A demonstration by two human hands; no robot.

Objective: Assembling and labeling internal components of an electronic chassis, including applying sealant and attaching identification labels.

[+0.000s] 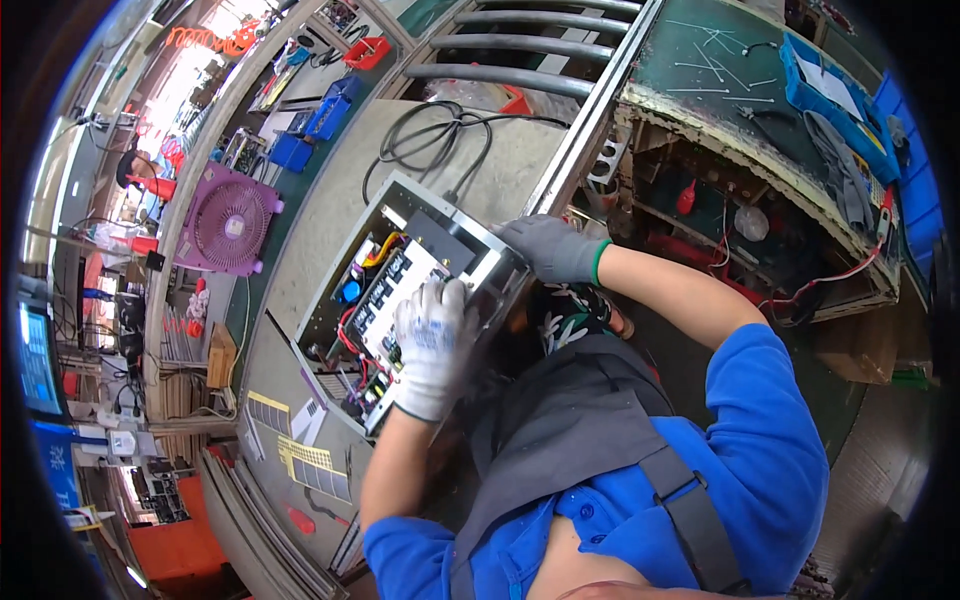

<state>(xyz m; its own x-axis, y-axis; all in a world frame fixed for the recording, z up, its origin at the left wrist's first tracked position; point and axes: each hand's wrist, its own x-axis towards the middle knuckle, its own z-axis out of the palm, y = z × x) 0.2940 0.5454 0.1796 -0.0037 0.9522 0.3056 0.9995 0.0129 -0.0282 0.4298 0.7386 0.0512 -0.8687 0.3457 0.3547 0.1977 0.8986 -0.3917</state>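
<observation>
1. Left hand (435, 345), white-gloved: over the open metal case, fingers bent and close together at the inner parts. Whether anything is pinched cannot be told.
2. Metal case (322, 310): on the workbench (510, 160), directly before the person, tilted lengthwise from near right to far left in no clear alignment. It holds a blue round part (350, 291), red and yellow wires and black blocks.
3. Handling: judged fairly heavy, stiff and smooth-walled; wires and parts judged fragile. Best hold: opposite outer walls, clear of the wiring.
4. Right hand (555, 248), grey-gloved: against the case's right end; fingertips hidden, so clamping cannot be confirmed.
5. Black cable (440, 140): loosely coiled, beyond the case.
6. Right, under the green bench (690, 110): shelf space containing a red bottle (686, 197) and a clear bag (752, 222).
7. Far right: blue tray (797, 62), white sheet inside.
8. Far left: blue bins (290, 152) and red bin (367, 53), contents indistinct.
</observation>
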